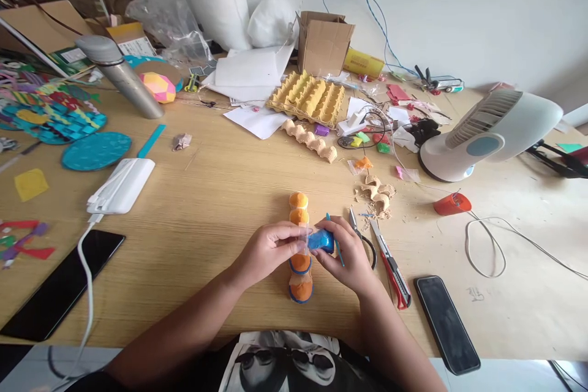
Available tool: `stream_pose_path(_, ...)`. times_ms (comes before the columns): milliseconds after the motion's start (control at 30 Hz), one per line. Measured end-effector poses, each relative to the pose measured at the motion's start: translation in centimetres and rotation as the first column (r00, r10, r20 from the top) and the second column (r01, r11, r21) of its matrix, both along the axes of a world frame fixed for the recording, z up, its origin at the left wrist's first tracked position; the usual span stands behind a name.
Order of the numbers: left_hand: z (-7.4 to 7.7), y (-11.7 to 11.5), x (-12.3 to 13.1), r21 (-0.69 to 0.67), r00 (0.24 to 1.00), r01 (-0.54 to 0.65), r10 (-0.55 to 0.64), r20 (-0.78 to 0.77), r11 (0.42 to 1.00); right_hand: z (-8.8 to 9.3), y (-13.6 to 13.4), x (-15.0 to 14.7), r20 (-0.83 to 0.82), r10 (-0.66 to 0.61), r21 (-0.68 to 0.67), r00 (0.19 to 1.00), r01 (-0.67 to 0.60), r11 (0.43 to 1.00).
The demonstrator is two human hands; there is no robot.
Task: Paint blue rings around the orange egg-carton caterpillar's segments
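My left hand pinches the clear plastic wrapper at the end of a lump of blue modelling clay. The fingers of my right hand close around that clay, and a thin blue stick sticks out between them. Below both hands lies an egg-carton strip covered with orange clay, blue edging showing around its near cups. My hands hide its middle. Right beside my right hand are the scissors, partly covered, and a red utility knife.
Torn carton pieces and crumbs lie beyond the scissors. Farther back are a yellow egg tray and a bare carton strip. A white fan and a phone stand and lie right; a power bank and tablet-like black slab are left.
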State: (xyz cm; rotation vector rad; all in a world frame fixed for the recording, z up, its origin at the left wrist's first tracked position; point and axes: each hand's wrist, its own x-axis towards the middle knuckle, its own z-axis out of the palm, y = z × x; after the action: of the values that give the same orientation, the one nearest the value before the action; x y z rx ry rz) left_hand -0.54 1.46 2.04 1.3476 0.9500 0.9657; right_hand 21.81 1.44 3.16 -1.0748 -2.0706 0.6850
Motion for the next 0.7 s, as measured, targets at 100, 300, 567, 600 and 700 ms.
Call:
stream_pose_path(100, 0.22, 0.01, -0.05, 0.113, 1.0, 0.013, -0.011, -0.019, 0.993, -0.12, 0.0, -0.09, -0.027, 0.029, 0.002, 0.999, -0.029, 1.0)
stream_pose_path(300, 0.43, 0.11, 0.03, 0.42, 0.987, 0.0, 0.067, -0.146, 0.907, -0.07, -0.17, -0.24, 0.03, 0.043, 0.073, 0.999, -0.045, 0.996)
stream_pose_path(567, 0.31, 0.29, 0.16, 0.585, 0.968, 0.006, 0.142, -0.207, 0.811, 0.16, -0.36, -0.08, 0.178, 0.087, 0.079, 0.98, -0.103, 0.992)
stream_pose_path(600, 0.4, 0.31, 0.12, 0.597, 0.962, 0.016, 0.15, -0.226, 0.802, 0.17, -0.39, -0.11, 0.197, 0.094, 0.081, 0.976, -0.112, 0.99)
stream_pose_path(700, 0.68, 0.24, 0.09, 0.621, 0.945, 0.028, 0.181, -0.272, 0.783, 0.16, -0.46, -0.26, 0.238, 0.105, 0.092, 0.966, -0.13, 0.987)
